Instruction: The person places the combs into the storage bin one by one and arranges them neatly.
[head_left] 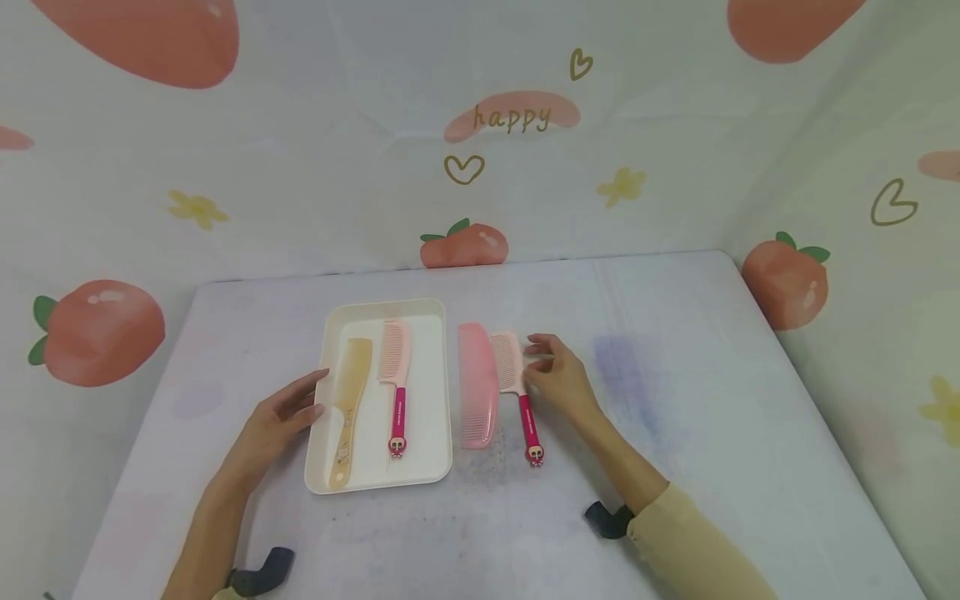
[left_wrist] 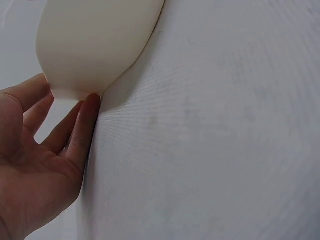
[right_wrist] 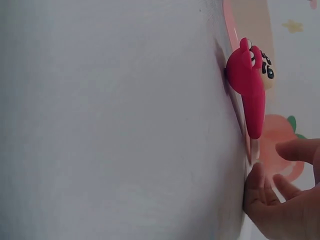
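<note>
My left hand (head_left: 273,425) rests its fingertips against the left wall of a white tray (head_left: 427,400); the left wrist view shows them on its outer side. In the tray lie a beige handled comb (head_left: 354,371) and a pink comb with a magenta handle (head_left: 400,408). On the table right of the tray lie a pink handleless comb (head_left: 477,392) and a wide-headed pink comb (head_left: 530,429) with a magenta handle and a cartoon-figure end. My right hand (head_left: 558,375) is at this wide comb's right edge, fingers loosely bent and apart; contact is unclear.
A pale cloth (head_left: 720,375) with bluish stains covers the table. Behind it and at the sides hangs a white backdrop (head_left: 337,167) printed with peaches, flowers and hearts. Dark wrist straps (head_left: 609,521) sit on both forearms.
</note>
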